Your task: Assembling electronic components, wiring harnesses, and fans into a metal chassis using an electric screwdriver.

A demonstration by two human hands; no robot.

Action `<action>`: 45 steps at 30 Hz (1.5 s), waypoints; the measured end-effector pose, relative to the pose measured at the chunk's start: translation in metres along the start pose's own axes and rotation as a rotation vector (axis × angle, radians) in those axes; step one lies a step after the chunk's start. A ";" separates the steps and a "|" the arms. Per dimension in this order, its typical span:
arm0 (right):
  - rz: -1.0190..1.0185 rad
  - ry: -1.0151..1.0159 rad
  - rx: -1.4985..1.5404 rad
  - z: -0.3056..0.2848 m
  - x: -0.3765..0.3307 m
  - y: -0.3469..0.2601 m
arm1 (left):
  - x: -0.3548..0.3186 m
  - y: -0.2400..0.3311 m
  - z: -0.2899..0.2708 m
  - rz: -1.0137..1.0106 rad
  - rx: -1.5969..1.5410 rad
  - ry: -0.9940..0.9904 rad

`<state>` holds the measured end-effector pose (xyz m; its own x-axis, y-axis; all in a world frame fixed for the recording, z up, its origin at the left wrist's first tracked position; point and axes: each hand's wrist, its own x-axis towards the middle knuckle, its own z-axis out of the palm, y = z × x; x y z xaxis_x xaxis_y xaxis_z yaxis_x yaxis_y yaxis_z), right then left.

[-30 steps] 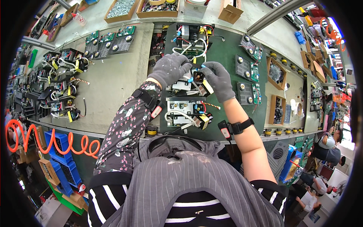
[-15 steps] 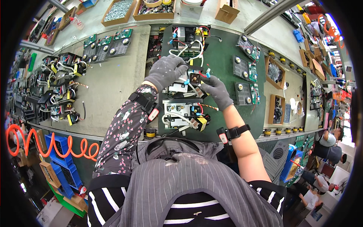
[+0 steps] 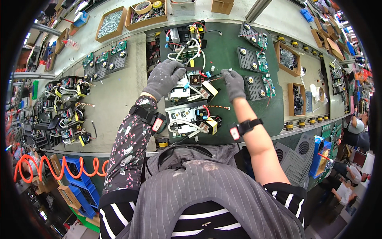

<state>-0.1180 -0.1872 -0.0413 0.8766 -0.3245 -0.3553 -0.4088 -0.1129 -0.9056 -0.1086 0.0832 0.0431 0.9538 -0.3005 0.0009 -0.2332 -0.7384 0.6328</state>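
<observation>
Three open electronic units with heat sinks and wiring lie in a column on a green mat. My grey-gloved left hand [image 3: 164, 78] is at the left of the middle electronic unit [image 3: 195, 81], its curled fingers gripping the upper left edge. To the right of that unit, my gloved right hand [image 3: 234, 85] pinches a thin cable [image 3: 217, 75] near its small white connector. The cable stretches from the unit to my fingertips. Nearer my body lies another electronic unit [image 3: 187, 115], with white leads looped over it. A third electronic unit [image 3: 186, 38] lies beyond my left hand.
Dark perforated plates with green boards [image 3: 254, 59] line the mat's right side; similar plates [image 3: 105, 65] sit left. Several wired units [image 3: 65, 111] crowd the far left. Boxes of screws [image 3: 111, 24] and small parts [image 3: 146, 18] stand at the back. An orange coiled hose [image 3: 59, 169] hangs lower left.
My right hand has moved off the middle unit to the right and slightly back, drawing the cable out. My left hand stays at the unit's left. The view has shifted slightly.
</observation>
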 end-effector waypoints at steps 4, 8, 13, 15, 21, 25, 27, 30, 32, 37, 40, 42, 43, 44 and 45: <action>0.005 -0.275 -0.557 -0.029 0.017 -0.028 | 0.001 0.000 -0.001 0.020 -0.021 0.012; -0.024 -0.507 0.102 -0.024 -0.037 -0.049 | 0.000 0.000 -0.002 0.058 0.002 0.030; -0.030 -0.446 0.324 0.009 -0.071 -0.065 | -0.001 0.002 -0.003 0.043 -0.016 0.031; -0.011 -0.336 0.382 0.023 -0.069 -0.065 | -0.002 0.003 -0.004 0.037 -0.018 0.045; -0.421 -0.287 -0.004 0.041 -0.053 -0.060 | -0.004 -0.001 -0.002 0.070 -0.028 0.083; -0.553 -0.283 -0.286 0.036 -0.047 -0.062 | -0.005 -0.003 -0.002 0.042 -0.035 0.051; -0.516 -0.479 -0.211 0.031 -0.047 -0.068 | -0.007 -0.003 -0.003 0.047 -0.050 0.056; -0.548 -0.686 -0.438 0.018 -0.044 -0.090 | -0.010 -0.002 -0.007 0.047 -0.001 0.054; -0.699 -0.776 -0.647 0.012 -0.040 -0.107 | -0.011 0.000 -0.009 0.003 0.031 0.026; -0.849 -0.900 -1.040 0.020 -0.037 -0.138 | -0.011 0.000 -0.012 -0.086 -0.005 -0.022; -0.823 -0.911 -1.069 0.028 -0.040 -0.145 | -0.013 0.000 -0.012 -0.073 0.006 -0.018; -0.773 -0.942 -1.126 0.032 -0.041 -0.147 | -0.015 0.000 -0.013 -0.053 0.025 0.008; -0.733 -0.954 -1.155 0.033 -0.042 -0.148 | -0.015 0.000 -0.014 -0.062 0.025 0.014; -0.682 -0.955 -1.190 0.034 -0.043 -0.148 | -0.016 0.001 -0.014 -0.068 0.024 0.020; -0.770 -0.964 -1.205 0.035 -0.044 -0.148 | -0.016 0.002 -0.015 -0.086 0.024 0.001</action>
<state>-0.0870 -0.1235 0.1005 0.5873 0.7223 -0.3652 0.5946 -0.6911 -0.4108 -0.1215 0.0955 0.0558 0.9708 -0.2342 -0.0519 -0.1544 -0.7756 0.6121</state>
